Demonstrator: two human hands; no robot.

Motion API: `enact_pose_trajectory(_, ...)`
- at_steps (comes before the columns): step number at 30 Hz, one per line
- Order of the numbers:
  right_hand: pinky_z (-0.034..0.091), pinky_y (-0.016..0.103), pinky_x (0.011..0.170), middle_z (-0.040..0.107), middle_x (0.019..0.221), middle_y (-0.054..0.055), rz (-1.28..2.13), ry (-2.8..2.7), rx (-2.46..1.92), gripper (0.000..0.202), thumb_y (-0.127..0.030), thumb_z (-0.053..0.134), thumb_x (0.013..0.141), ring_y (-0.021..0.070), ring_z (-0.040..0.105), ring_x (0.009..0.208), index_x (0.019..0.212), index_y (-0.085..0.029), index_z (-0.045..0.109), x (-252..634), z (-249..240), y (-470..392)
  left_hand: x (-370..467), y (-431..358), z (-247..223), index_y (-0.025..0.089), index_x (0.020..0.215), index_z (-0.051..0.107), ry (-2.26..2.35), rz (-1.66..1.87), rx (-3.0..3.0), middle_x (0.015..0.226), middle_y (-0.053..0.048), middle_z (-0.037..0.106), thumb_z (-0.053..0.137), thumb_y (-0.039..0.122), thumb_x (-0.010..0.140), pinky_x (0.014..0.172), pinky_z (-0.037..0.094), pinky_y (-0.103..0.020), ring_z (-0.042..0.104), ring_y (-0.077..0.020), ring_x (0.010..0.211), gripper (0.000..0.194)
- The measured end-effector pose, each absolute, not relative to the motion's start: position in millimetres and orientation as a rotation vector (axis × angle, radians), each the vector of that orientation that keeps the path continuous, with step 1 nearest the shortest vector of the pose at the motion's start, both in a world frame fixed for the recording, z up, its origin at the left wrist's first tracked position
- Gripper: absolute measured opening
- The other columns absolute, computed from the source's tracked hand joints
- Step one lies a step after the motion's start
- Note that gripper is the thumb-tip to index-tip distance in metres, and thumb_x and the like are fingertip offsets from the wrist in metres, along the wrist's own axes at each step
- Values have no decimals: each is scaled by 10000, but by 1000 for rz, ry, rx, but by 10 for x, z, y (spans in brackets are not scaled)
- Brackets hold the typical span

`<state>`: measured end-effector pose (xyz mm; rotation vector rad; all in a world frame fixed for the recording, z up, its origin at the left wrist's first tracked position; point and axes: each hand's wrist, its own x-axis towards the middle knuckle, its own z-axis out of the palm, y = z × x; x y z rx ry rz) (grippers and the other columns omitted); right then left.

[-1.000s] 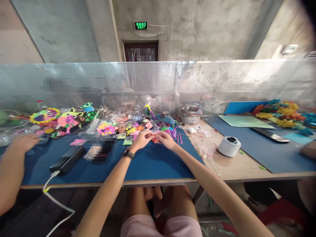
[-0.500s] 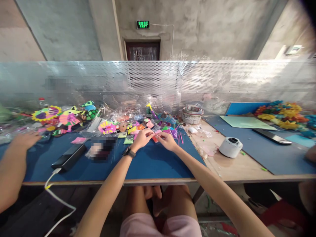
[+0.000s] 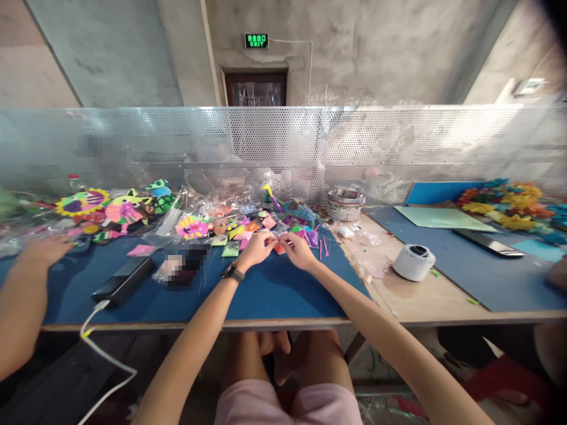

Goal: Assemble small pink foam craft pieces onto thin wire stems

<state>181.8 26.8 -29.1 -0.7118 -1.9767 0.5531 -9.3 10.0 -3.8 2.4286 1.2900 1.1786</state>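
Observation:
My left hand (image 3: 258,248), with a dark watch (image 3: 233,272) on its wrist, is closed in a pinch above the blue mat (image 3: 274,298). Close by its fingertips, my right hand (image 3: 299,249) is pinched too. Whatever lies between the fingers is too small to make out. Just under the fingertips shows a red-orange piece (image 3: 279,249); I cannot tell whether either hand touches it. A green packet (image 3: 230,251) lies left of my left hand, and purple packets (image 3: 312,238) and thin purple tools (image 3: 326,247) lie right of my right hand.
A black power bank (image 3: 124,281) with a white cable lies left. Colourful craft figures (image 3: 126,211) and plastic wrappers line the back. Rightward stand a woven basket (image 3: 345,205), a white thread cone (image 3: 414,262) and a phone (image 3: 487,244). Another person's hand (image 3: 51,249) is at far left.
My right hand's fingers have curled in slightly and its fingertips have shifted a little. My left hand has barely moved. The view has tilted very slightly.

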Motion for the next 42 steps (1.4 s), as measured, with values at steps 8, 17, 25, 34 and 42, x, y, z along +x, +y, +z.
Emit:
enact_pose_trajectory(8, 488, 389, 894, 609, 1030, 119, 419, -2035, -626, 271, -324, 383, 1022, 230, 586, 976, 999, -201, 622, 1812, -293, 299, -54, 134, -96, 168, 717, 612, 1325, 1186, 2470, 692, -31, 603, 548, 306, 925, 617, 367, -283, 484, -156, 638, 258)
enact_pose_trajectory(17, 492, 352, 787, 644, 898, 66, 493, -2034, -777, 265, -368, 391, 1012, 198, 609, 808, 982, -200, 594, 1865, -291, 306, -52, 95, -78, 169, 984, 694, 1219, 1252, 2310, 843, -51, 698, 554, 319, 931, 682, 454, -278, 598, -165, 709, 212)
enact_pose_trajectory(25, 538, 273, 706, 695, 1006, 65, 1045, -1681, -765, 447, -596, 517, 917, 175, 641, 872, 1070, -189, 620, 1819, -307, 395, -13, 150, -95, 169, 1028, 639, 964, 1299, 1534, 713, 1, 563, 640, 366, 876, 552, 430, -220, 521, -113, 608, 249)
enact_pose_trajectory(34, 567, 301, 683, 701, 856, 52, 1306, -1601, -667, 496, -660, 558, 871, 150, 652, 704, 901, -175, 658, 1748, -298, 361, 43, 176, -94, 160, 1079, 643, 555, 1303, 934, 677, 42, 476, 707, 177, 798, 612, 483, -201, 464, -63, 573, 289)
enact_pose_trajectory(42, 543, 291, 671, 566, 650, -21, 1641, -1301, -644, 439, -621, 639, 816, 128, 589, 619, 756, -205, 514, 1741, -268, 323, 96, 171, -118, 185, 1159, 634, 588, 1252, 1002, 669, 31, 567, 696, 265, 835, 661, 523, -242, 548, -95, 589, 340)
